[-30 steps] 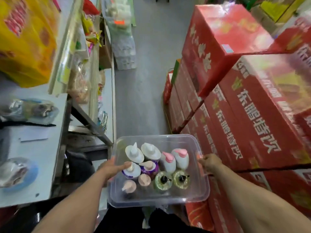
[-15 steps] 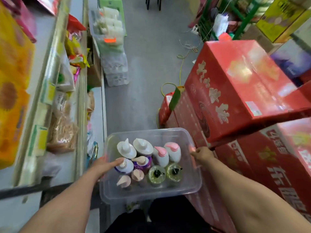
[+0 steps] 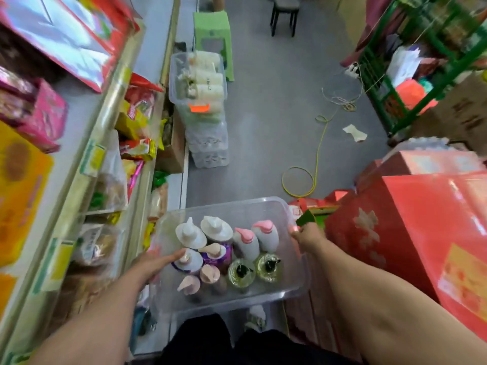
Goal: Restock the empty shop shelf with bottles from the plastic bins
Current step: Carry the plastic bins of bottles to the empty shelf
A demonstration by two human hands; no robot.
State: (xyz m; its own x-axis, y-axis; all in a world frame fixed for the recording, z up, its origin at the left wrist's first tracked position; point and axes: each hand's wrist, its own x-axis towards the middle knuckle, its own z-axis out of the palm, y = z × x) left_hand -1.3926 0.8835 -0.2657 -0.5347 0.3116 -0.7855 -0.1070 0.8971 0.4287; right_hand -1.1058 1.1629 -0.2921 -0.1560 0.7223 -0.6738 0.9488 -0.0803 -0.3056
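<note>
Farther forward clear bin [image 3: 263, 204] is carried now. Bin's left rim is held by left hand [image 3: 155, 262], right rim gripped by right hand [image 3: 307, 237]. Bottles [image 3: 245, 242] are stood upright inside bin. Bin is best kept level so nothing is tipped.

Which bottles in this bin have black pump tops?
The two clear yellowish bottles at the near right; the others have white, pink or beige caps.

Clear plastic bin [image 3: 295, 272], carried level, upright pump bottles [image 3: 242, 243] inside (white, pink, yellow)
</note>
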